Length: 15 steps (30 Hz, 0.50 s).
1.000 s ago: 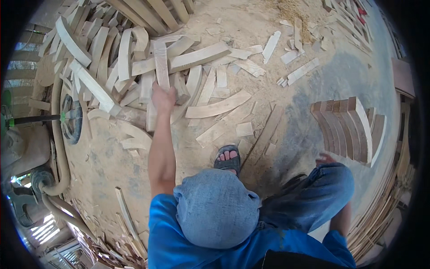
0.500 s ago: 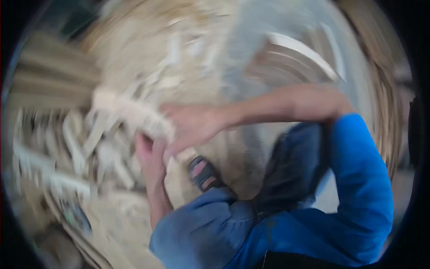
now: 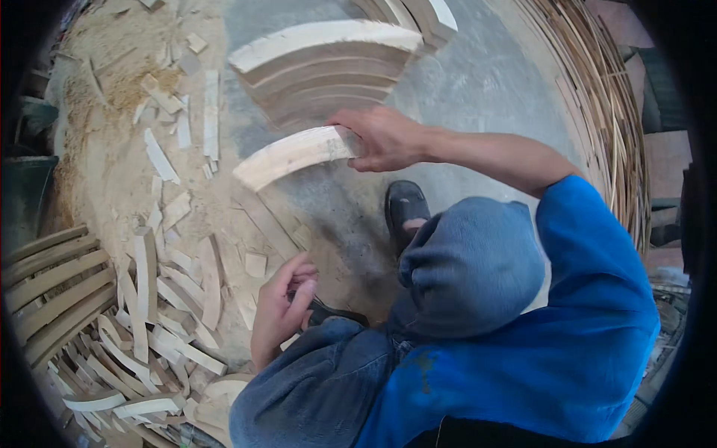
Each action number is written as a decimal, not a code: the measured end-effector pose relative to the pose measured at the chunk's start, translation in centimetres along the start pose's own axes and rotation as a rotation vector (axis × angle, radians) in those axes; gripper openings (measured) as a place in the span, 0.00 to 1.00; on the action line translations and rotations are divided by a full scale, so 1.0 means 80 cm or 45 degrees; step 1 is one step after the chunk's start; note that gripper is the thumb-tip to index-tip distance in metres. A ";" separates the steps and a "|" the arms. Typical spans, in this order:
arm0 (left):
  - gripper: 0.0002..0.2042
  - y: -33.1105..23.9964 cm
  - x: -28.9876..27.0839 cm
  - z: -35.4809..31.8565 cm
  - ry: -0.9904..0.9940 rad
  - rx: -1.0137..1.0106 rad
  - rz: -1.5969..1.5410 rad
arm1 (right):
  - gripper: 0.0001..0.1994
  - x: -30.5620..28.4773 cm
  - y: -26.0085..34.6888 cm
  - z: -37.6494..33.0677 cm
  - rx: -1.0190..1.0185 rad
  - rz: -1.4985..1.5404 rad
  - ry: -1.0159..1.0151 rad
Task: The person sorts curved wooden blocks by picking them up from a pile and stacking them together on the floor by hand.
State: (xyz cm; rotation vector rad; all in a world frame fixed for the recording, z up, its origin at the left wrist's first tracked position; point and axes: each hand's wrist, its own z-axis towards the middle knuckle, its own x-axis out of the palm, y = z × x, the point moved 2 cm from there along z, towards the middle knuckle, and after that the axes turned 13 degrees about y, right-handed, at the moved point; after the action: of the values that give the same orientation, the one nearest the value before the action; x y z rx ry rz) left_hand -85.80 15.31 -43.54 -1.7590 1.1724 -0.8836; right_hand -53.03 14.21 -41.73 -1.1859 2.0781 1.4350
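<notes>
My right hand [image 3: 385, 138] grips the right end of a pale curved wooden piece [image 3: 287, 157], its thumb below and fingers over the top edge. The piece is tilted above the grey floor, just in front of a stack of similar curved pieces [image 3: 325, 36]. My left hand [image 3: 284, 306] is beside my left knee, away from that piece. Its fingers are loosely curled, the thumb stands apart, and nothing shows in it. A small wood offcut [image 3: 255, 263] lies near its fingertips.
To the left is a heap of curved wood pieces [image 3: 160, 336] beside stacked curved slats [image 3: 60, 280]. White offcuts [image 3: 211, 112] and sawdust [image 3: 123, 82] cover the floor further away. Long thin strips [image 3: 590, 97] lie along the right. A dark green container [image 3: 26, 190] stands far left.
The curved wooden piece, earlier near both hands over the left heap, has moved right toward the stack in my right hand. My left hand is now apart from it. The view has shifted.
</notes>
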 end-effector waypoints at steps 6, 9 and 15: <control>0.20 0.001 0.017 0.026 0.123 -0.116 0.066 | 0.26 0.092 -0.147 0.036 0.142 -0.509 -0.360; 0.19 -0.013 0.019 0.007 0.013 -0.242 0.113 | 0.24 0.122 -0.154 0.068 0.067 -0.416 -0.661; 0.19 -0.015 0.017 0.000 -0.053 -0.223 0.157 | 0.19 0.162 -0.137 0.056 0.110 -0.482 -1.129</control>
State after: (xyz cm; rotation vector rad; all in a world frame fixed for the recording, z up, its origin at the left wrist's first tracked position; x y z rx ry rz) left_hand -84.96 14.34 -42.27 -1.8127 1.3491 -0.6855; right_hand -52.71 11.07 -59.00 -0.6571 1.2161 1.3207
